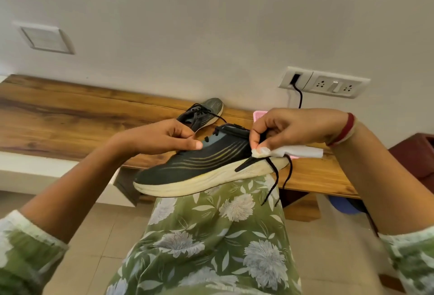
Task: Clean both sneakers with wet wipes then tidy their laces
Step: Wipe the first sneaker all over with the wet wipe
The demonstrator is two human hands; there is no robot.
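Observation:
A dark sneaker (202, 165) with a cream sole and yellow stripes rests on my raised knee, toe pointing left. My left hand (164, 138) grips its upper near the lace eyelets, thumb on the side. At the heel end, my right hand (288, 131) pinches a black lace (272, 175) together with a white wet wipe (286, 151). The loose lace ends hang down past the sole. The second sneaker (204, 113) lies on the wooden bench (70, 116) behind, its laces loose.
A pink object (259, 114) lies on the bench behind my right hand, mostly hidden. A wall socket (324, 83) with a black cable is above it. A dark red box (415, 156) stands at the right. Tiled floor lies below.

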